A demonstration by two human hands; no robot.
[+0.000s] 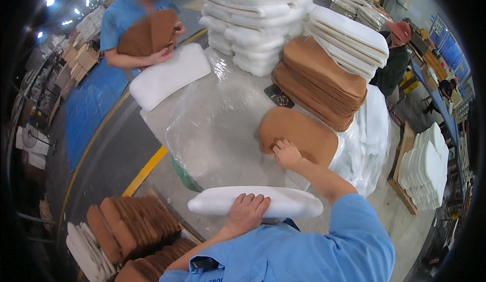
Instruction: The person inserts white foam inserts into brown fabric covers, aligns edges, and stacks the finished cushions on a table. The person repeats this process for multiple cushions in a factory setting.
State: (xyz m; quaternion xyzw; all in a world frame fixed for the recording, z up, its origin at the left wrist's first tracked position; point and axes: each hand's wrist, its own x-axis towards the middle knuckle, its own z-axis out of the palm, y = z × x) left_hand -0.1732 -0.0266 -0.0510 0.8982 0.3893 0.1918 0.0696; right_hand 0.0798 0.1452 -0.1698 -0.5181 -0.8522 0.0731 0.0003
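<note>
The film-covered grey table (207,135) is extending leftward from beneath the brown stack (316,87); the tall white stack (253,24) is standing behind that brown stack; the white pad (296,204) is lying well in front of it, near the torso; the brown pad (304,132) is lying just in front of it; the left hand (248,213) is pressing the white pad, any pinch being hidden; the right hand (287,154) is curling its fingers at the brown pad's left edge, whether pinching one cannot tell.
</note>
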